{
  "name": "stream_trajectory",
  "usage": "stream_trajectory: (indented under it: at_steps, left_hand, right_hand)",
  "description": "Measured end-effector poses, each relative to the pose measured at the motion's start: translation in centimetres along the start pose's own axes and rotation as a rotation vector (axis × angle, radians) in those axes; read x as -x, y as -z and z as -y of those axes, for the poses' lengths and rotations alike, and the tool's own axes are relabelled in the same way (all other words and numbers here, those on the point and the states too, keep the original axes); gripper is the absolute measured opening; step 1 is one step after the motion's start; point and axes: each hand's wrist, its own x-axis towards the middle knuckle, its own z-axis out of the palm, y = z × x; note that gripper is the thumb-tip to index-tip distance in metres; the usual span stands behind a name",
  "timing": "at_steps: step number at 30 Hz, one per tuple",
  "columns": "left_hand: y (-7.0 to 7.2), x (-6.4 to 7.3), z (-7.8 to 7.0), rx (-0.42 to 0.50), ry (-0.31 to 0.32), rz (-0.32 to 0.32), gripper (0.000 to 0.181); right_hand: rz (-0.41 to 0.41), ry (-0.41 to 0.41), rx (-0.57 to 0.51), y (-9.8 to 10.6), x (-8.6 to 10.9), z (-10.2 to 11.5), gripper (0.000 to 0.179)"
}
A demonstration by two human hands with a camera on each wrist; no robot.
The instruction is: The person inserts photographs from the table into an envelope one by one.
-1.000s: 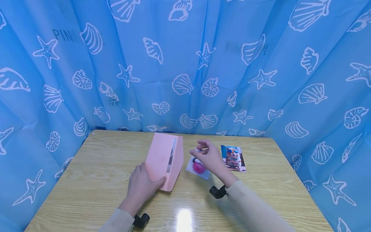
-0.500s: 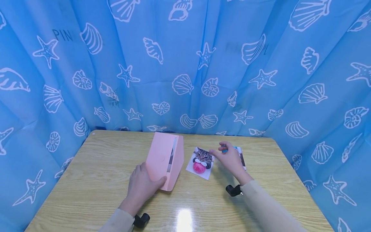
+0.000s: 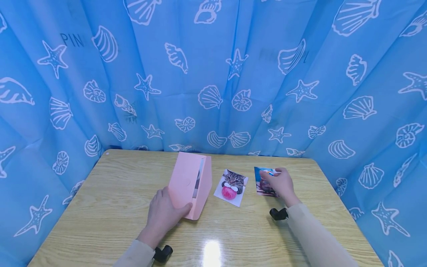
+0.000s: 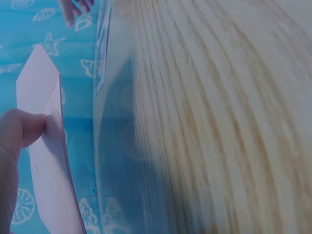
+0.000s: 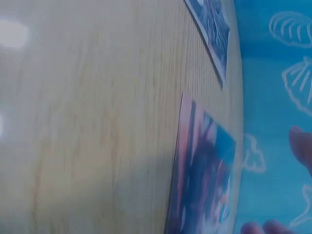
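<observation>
A pink envelope point(image 3: 181, 181) is held in my left hand point(image 3: 162, 213), with the thumb on its near end; in the left wrist view the thumb point(image 4: 34, 127) presses the envelope flap point(image 4: 41, 97). Its slightly gaping mouth shows a strip of a picture point(image 3: 197, 183) inside. Over a hamster photo point(image 3: 263, 187) on the right hovers my right hand point(image 3: 282, 185), covering part of it, thumb and fingers apart. In the right wrist view the hamster photo point(image 5: 202, 170) lies flat on the wood. A cat photo with a pink ball point(image 3: 231, 187) lies between the envelope and that hand.
A wood-grain table point(image 3: 110, 196) carries everything. Behind it and along both sides hangs a blue curtain point(image 3: 186, 74) printed with shells and starfish. A bright light reflection point(image 3: 212, 252) shows on the table's near part.
My right hand has moved from over the cat photo to the right, over the hamster photo, uncovering the cat photo. My left hand and the envelope have stayed almost still.
</observation>
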Motion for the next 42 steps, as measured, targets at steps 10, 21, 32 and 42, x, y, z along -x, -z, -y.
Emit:
stream_trajectory:
  at_steps: [10, 21, 32, 42]
  left_hand:
    - [0.1, 0.1, -0.1, 0.004, -0.007, -0.006, 0.103]
    - [0.5, 0.1, 0.3, 0.029, 0.015, 0.01, 0.106]
    - [0.6, 0.2, 0.1, 0.034, 0.015, -0.001, 0.105]
    - [0.6, 0.0, 0.5, 0.01, 0.013, -0.006, 0.106]
  right_hand:
    - [0.038, -0.125, 0.181, 0.6, -1.0, -1.3, 0.093]
    - [0.066, -0.121, 0.411, 0.0, -1.8, -0.9, 0.082]
    - [0.079, -0.117, 0.422, 0.6, -2.0, -1.3, 0.068]
    - [0.09, -0.08, 0.434, 1.0, -1.7, -1.7, 0.066]
